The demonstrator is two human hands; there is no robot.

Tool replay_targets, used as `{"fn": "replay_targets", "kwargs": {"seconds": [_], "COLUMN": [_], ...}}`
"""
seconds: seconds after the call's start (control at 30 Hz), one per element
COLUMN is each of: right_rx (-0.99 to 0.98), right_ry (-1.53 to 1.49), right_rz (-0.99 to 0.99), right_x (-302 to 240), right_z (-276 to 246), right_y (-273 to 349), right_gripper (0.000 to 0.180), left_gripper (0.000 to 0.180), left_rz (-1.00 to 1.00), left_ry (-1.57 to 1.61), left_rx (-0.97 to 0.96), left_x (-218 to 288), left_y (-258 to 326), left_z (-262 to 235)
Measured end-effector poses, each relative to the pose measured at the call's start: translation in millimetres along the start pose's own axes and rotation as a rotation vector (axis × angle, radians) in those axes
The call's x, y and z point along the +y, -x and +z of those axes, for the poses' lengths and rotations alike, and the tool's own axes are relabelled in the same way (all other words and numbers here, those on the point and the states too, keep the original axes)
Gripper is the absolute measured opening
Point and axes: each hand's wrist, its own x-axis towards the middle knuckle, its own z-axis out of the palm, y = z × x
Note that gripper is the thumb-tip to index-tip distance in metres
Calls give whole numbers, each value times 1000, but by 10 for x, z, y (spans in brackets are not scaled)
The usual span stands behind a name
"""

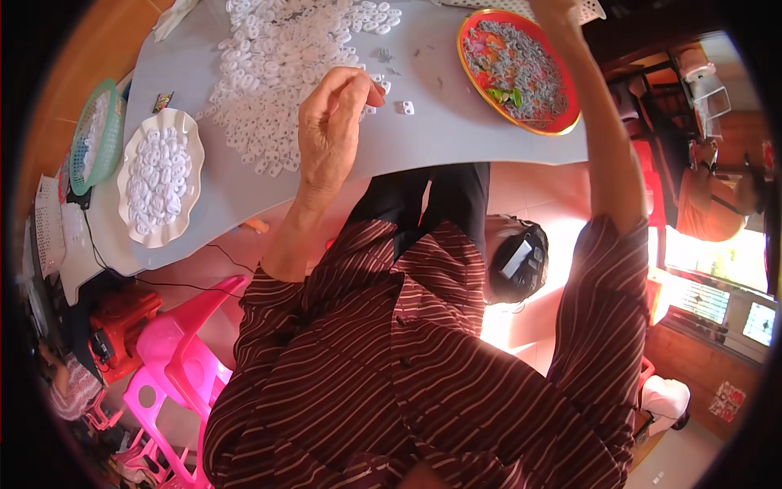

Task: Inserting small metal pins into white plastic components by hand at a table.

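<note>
My left hand (332, 122) is raised over the grey table (456, 134), beside a big heap of small white plastic pieces with holes (281, 73). Its fingers are curled and pressed together; whatever they hold, if anything, does not show. A single white piece (406, 107) lies just to the right of the fingertips, with a few small grey bits (384, 55) farther back. My right arm stretches forward past a round red plate (577, 114) holding many small grey metal-looking parts (529, 73). The right hand (555, 10) is at the top edge, near a white perforated basket (590, 10), its fingers out of sight.
A scalloped white dish (195, 183) of white oval pieces stands at the table's left, beside a green mesh basket (112, 134). Pink plastic chairs (183, 359) and a red stool (126, 326) stand below left. Another person (709, 200) is at the right. A dark cable (183, 285) hangs near the table edge.
</note>
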Motion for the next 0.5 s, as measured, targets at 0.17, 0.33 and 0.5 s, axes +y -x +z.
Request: {"fn": "replay_targets", "kwargs": {"seconds": [0.17, 0.33, 0.5], "right_rx": [-587, -628, -530], "right_ry": [216, 630, 681], "right_rz": [-334, -274, -291], "right_x": [-361, -664, -661], "right_z": [195, 346, 414], "right_y": [741, 1064, 1101], "right_gripper": [16, 12, 12], "left_gripper": [22, 21, 20], "left_rz": [-46, -19, -7], "left_ry": [-83, -143, -227], "left_rx": [-57, -108, -120], "left_x": [-78, -149, -124], "left_y": [128, 147, 154], "left_z": [12, 11, 30]}}
